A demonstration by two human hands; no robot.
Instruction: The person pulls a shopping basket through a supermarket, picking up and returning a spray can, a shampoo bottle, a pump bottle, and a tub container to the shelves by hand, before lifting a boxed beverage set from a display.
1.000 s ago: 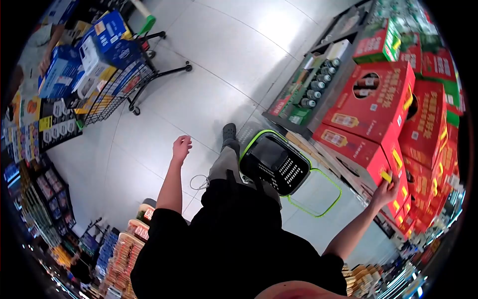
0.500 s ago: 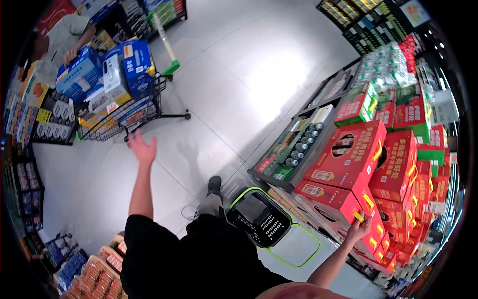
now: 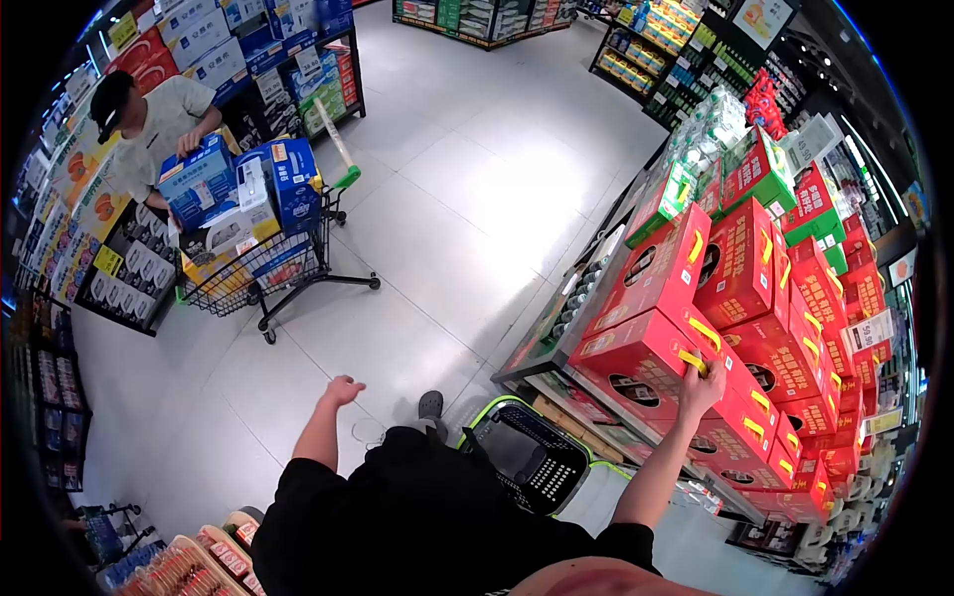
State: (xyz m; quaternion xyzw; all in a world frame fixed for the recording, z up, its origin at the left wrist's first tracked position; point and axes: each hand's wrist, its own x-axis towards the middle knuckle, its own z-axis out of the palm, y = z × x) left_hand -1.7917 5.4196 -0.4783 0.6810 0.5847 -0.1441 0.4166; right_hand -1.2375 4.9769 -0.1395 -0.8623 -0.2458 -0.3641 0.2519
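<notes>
My right hand (image 3: 704,387) is closed on the yellow handle (image 3: 691,359) of a red carton (image 3: 648,345) with an oval window in its side. This carton sits at the near end of a stacked display of similar red cartons (image 3: 737,273), touching its neighbours. Out over the floor on the other side, my left hand (image 3: 343,390) holds nothing; its fingers are loosely bent, with one sticking out. Between my arms, close to my body, stands a black shopping basket (image 3: 527,459) with a bright green rim.
At the far left a person in a light shirt (image 3: 171,117) holds a blue box (image 3: 202,184) at a loaded shopping cart (image 3: 260,273). Green-and-red cartons (image 3: 755,179) and wrapped bottles (image 3: 711,129) top the right display. Packaged food (image 3: 189,566) lies at lower left.
My left hand has drawn back toward my body, its spread fingers now bent. My right hand stays on the handle. The view has shifted, showing more of the person and the cart.
</notes>
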